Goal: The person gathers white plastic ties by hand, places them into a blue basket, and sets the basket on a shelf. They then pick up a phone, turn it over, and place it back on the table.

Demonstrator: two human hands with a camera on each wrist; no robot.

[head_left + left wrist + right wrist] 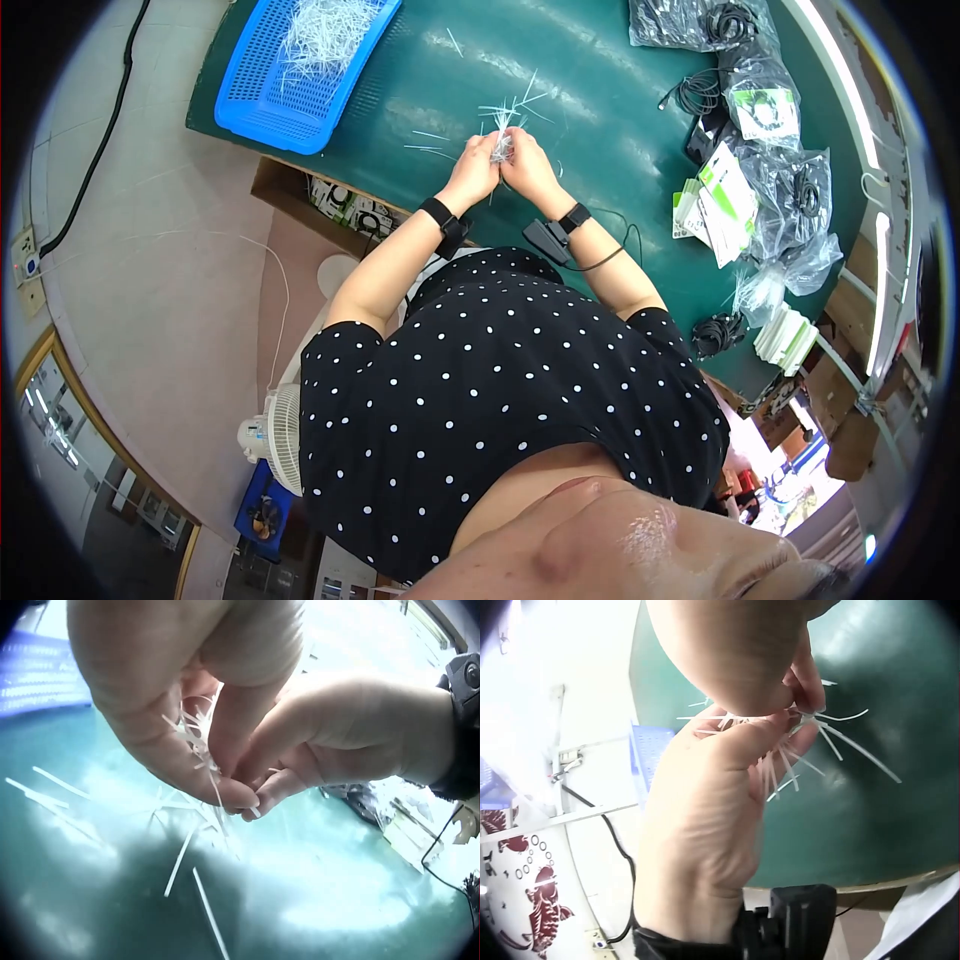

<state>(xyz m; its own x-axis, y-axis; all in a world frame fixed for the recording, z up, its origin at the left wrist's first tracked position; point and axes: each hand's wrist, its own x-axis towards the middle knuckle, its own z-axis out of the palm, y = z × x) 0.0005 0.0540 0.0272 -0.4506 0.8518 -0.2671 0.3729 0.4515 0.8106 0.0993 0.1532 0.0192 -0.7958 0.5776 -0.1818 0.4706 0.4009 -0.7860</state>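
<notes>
Thin white strips [502, 121] stick out in a small bunch between the two hands over the green table. The left hand [474, 172] curls round the bunch; in the left wrist view, strips [196, 735] show inside its bent fingers. At the same spot the right hand [529, 168] pinches with thumb and fingertips, touching the left fingertips. In the right wrist view, strips [864, 752] fan out past the fingertips of the left hand [712, 817] and right hand [735, 652]. The fingers hide the middle of the bunch.
A blue basket [232, 97] with a heap of white strips [325, 40] stands at the table's left. Loose strips [430, 135] lie beside the hands. Along the right are clear bags with black cables [806, 190], green-white cards [727, 203] and a coiled cable [718, 335].
</notes>
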